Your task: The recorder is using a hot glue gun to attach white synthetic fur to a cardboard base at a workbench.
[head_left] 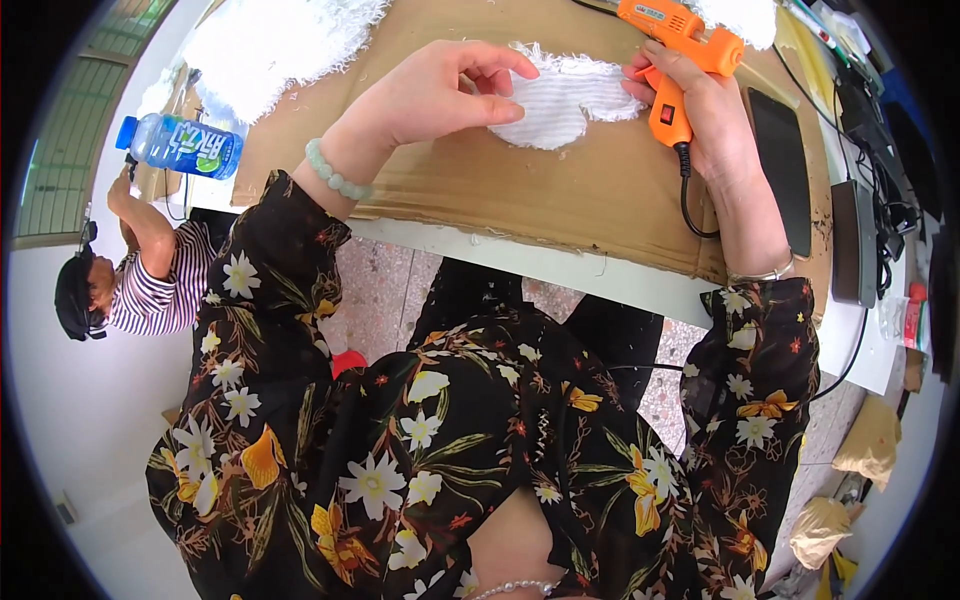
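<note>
On the cardboard (450, 190) lies a white cloth piece (570, 100). At its left end, the left hand (430, 90) curves, thumb and fingers apart; whether it touches, I cannot tell. At its right end, the right hand (715, 115) grips an orange glue gun (670, 118). A phone (780, 170) lies further right, a bottle (190, 147) well left

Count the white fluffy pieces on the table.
3 visible: the middle piece between the left hand and right hand, the large piece upper left, the far piece beyond the orange glue gun. Others may be hidden.
</note>
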